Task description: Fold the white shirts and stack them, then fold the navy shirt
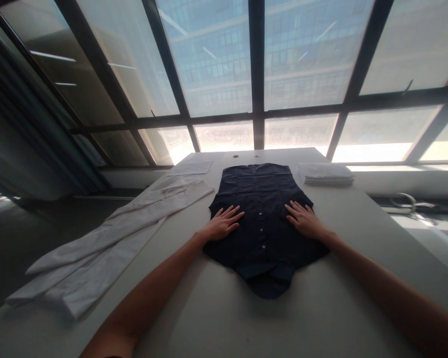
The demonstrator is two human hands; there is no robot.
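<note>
A dark navy button-up shirt (257,194) lies flat on the white table, its collar end towards me and its row of pale buttons facing up. No sleeves show spread out at its sides. My left hand (224,223) rests flat on the shirt's left part, fingers stretched out and pointing inward. On the right part, my right hand (304,220) also lies flat with its fingers spread. Neither hand grips the cloth.
White trousers or similar long white clothing (134,223) stretch along the table's left edge. Behind them lies a flat white cloth (190,168). A folded white stack (328,175) sits at the back right of the table (224,318). Large windows stand beyond; a dark curtain (41,114) hangs left.
</note>
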